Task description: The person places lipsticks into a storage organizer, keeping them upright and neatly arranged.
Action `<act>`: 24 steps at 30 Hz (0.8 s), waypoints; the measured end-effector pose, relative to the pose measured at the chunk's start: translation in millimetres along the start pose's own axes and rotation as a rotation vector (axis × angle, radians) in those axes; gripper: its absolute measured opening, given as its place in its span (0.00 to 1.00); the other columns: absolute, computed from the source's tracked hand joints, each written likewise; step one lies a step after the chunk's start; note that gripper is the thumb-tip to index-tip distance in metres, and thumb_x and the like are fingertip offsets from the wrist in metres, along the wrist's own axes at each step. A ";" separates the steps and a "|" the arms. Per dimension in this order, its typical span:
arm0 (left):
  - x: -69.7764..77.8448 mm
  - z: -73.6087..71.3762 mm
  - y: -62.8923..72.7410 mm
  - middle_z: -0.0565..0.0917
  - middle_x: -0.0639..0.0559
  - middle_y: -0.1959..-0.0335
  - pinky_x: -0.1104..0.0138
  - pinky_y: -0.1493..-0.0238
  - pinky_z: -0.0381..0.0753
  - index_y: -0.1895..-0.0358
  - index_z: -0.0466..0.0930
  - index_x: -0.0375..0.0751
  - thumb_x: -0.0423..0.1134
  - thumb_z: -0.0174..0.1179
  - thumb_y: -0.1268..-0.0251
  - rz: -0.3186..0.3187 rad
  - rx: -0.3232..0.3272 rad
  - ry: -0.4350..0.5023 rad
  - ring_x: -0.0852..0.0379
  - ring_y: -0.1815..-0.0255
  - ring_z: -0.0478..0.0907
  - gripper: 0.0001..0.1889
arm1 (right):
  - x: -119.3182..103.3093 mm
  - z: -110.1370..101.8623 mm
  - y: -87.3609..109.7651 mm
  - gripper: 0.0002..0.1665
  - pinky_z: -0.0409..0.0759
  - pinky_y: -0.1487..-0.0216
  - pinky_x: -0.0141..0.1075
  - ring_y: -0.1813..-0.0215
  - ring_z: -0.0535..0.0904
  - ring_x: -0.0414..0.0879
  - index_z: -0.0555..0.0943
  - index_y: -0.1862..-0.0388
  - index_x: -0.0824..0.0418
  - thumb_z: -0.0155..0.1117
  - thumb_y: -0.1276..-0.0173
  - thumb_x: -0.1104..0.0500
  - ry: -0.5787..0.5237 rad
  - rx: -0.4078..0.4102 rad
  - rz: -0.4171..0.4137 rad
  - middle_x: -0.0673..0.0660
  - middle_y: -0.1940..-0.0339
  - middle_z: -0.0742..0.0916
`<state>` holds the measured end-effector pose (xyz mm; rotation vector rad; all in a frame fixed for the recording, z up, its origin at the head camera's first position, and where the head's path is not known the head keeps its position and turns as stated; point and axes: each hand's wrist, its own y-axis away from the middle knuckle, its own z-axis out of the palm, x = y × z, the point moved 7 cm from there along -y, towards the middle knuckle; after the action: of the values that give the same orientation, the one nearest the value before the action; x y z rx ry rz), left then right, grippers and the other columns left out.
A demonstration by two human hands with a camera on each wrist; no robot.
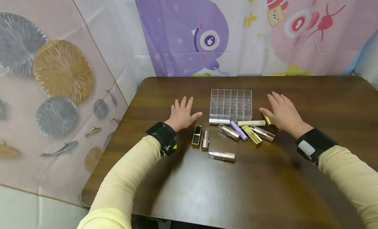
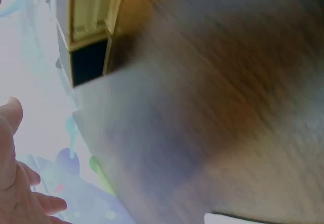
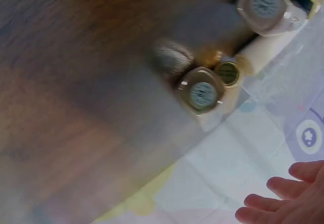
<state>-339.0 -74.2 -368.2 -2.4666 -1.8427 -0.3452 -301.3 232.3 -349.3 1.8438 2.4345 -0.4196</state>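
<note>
My left hand [image 1: 182,116] hovers or rests left of the lipsticks with its fingers spread, holding nothing. A black-and-gold lipstick [image 1: 196,137] is nearest to it, beside a rose-gold tube [image 1: 205,139]. On the right, my right hand [image 1: 284,116] has its fingers extended and holds nothing. Gold tubes [image 1: 267,120] lie partly hidden behind that hand; whether it touches them I cannot tell. Between the hands stands a clear compartmented organizer [image 1: 231,104]. In front of it lie a silver tube [image 1: 219,121], a purple tube [image 1: 238,130], a cream tube [image 1: 251,123] and a gold lipstick [image 1: 251,136].
Closer to the near side, a clear-ended metallic tube [image 1: 221,155] lies apart on the brown wooden table [image 1: 224,193]. Two more metallic tubes lie among the group, one of them a clear-capped tube [image 1: 228,132]. A cartoon-printed curtain [image 1: 183,35] hangs behind the table.
</note>
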 end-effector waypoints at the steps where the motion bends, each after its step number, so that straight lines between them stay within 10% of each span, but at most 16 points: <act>1: 1.7 -1.1 0.8 0.43 0.39 0.27 0.44 0.33 0.43 0.27 0.38 0.45 0.64 0.39 0.35 0.006 0.002 -0.005 0.32 0.29 0.38 0.41 | -1.5 -1.2 -0.1 0.40 0.49 0.36 0.60 0.35 0.53 0.72 0.57 0.36 0.78 0.47 0.30 0.45 -0.001 0.000 -0.003 0.77 0.35 0.61; 9: 15.8 -12.5 7.8 0.51 0.40 0.29 0.46 0.33 0.46 0.28 0.45 0.45 0.62 0.44 0.36 0.071 0.038 -0.058 0.34 0.30 0.46 0.40 | -19.5 -14.3 1.3 0.36 0.54 0.37 0.59 0.36 0.58 0.70 0.59 0.36 0.77 0.53 0.32 0.52 -0.060 -0.001 -0.047 0.76 0.37 0.65; 14: 49.5 -17.9 34.6 0.76 0.46 0.45 0.55 0.46 0.65 0.44 0.74 0.41 0.54 0.58 0.41 0.307 0.095 -0.085 0.46 0.47 0.70 0.26 | -66.2 -12.9 15.1 0.21 0.70 0.50 0.54 0.51 0.75 0.64 0.76 0.50 0.74 0.60 0.38 0.60 -0.101 -0.057 -0.178 0.70 0.55 0.81; 19: 92.3 1.2 71.3 0.83 0.52 0.58 0.62 0.56 0.70 0.55 0.82 0.43 0.50 0.63 0.46 0.580 -0.004 -0.083 0.53 0.59 0.75 0.19 | -119.4 6.7 37.4 0.11 0.74 0.63 0.45 0.66 0.78 0.50 0.82 0.65 0.67 0.65 0.44 0.60 -0.136 -0.158 -0.353 0.58 0.71 0.84; 24: 104.4 20.4 87.4 0.82 0.54 0.59 0.63 0.58 0.69 0.55 0.82 0.47 0.53 0.66 0.50 0.603 -0.073 -0.217 0.54 0.59 0.73 0.20 | -148.2 27.0 51.9 0.09 0.72 0.71 0.38 0.74 0.73 0.41 0.80 0.75 0.61 0.69 0.49 0.56 -0.087 -0.209 -0.472 0.49 0.78 0.80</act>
<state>-224.8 2.1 -358.4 -3.0393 -1.0519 -0.1149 -213.0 99.7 -353.6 1.1414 2.7162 -0.2441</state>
